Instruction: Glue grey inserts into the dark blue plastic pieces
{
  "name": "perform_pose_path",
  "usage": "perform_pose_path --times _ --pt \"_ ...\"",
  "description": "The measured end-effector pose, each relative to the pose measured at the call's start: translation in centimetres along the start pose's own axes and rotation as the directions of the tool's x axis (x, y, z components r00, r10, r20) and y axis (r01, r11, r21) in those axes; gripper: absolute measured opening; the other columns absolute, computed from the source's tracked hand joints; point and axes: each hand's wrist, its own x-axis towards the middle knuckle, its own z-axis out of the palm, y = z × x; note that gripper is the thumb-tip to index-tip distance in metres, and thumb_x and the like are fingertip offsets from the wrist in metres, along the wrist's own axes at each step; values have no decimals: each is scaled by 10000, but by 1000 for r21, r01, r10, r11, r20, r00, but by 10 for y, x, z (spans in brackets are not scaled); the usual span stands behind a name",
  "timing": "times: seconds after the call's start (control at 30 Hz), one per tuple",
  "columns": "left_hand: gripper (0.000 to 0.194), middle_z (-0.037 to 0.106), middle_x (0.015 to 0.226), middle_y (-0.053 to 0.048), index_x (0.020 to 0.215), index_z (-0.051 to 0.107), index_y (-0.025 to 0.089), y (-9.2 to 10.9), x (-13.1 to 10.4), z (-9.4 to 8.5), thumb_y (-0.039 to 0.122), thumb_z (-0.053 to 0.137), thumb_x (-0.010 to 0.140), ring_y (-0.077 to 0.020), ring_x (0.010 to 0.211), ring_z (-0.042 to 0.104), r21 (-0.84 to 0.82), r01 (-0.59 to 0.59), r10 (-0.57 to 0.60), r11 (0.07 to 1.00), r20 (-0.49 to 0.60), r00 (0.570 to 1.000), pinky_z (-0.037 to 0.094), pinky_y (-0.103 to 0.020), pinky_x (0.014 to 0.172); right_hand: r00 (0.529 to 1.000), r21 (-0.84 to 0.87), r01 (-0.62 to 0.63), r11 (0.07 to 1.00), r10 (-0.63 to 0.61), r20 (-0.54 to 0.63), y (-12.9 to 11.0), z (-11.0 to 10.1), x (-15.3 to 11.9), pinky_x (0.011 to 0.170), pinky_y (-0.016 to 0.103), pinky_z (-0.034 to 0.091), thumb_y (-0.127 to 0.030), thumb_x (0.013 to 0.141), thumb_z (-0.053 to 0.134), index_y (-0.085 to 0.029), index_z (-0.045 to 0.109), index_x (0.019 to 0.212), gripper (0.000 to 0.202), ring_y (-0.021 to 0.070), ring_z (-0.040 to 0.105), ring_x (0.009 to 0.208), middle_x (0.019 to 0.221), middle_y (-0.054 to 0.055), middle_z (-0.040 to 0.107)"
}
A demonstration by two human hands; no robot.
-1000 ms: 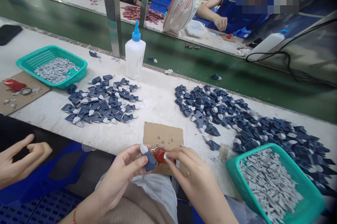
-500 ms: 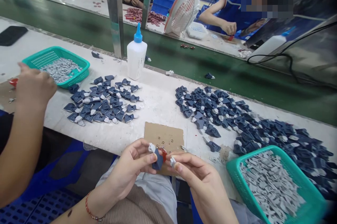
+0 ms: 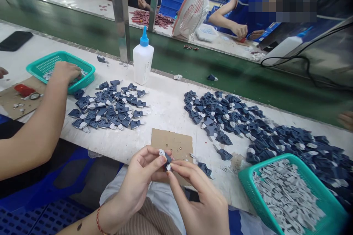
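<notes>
My left hand (image 3: 142, 172) is closed on a small dark blue part (image 3: 167, 159) with a light grey piece (image 3: 162, 152) at its upper end. My right hand (image 3: 194, 189) pinches a small white piece (image 3: 168, 167) against the lower end of that blue part. Both hands are over the near edge of a brown cardboard sheet (image 3: 172, 140), on which a few tiny metal rings lie. Another blue part (image 3: 204, 169) rests just right of the cardboard.
Piles of blue parts lie left (image 3: 106, 106) and right (image 3: 226, 110). A green basket (image 3: 244, 180) of grey pieces is at right, another (image 3: 35, 66) at left with a co-worker's hand (image 3: 66, 71) in it. A glue bottle (image 3: 142, 64) stands behind.
My right hand has moved left, bringing its white piece to the blue part. The red item near my hands is out of view. A blue part now lies beside the cardboard. The co-worker's hand reached into the left basket.
</notes>
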Motion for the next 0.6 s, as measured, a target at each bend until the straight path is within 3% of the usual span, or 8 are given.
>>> perform_pose_path --times 0.33,0.6 --pt "315 749 957 -88 787 576 162 -8 0 3 248 850 658 -219 886 703 52 -79 83 996 -73 994 587 -292 689 994 -185 84 979 -97 -59 3 11 -7 814 209 536 -172 908 589 -186 665 941 84 143 702 894 976 52 719" --pt "194 756 917 -58 780 625 175 -9 2 1 173 805 708 -194 889 712 126 -273 275 954 4 962 560 -264 757 983 -167 97 981 -120 -137 5 13 -6 816 244 561 -153 885 629 -183 691 928 81 165 720 865 955 58 740"
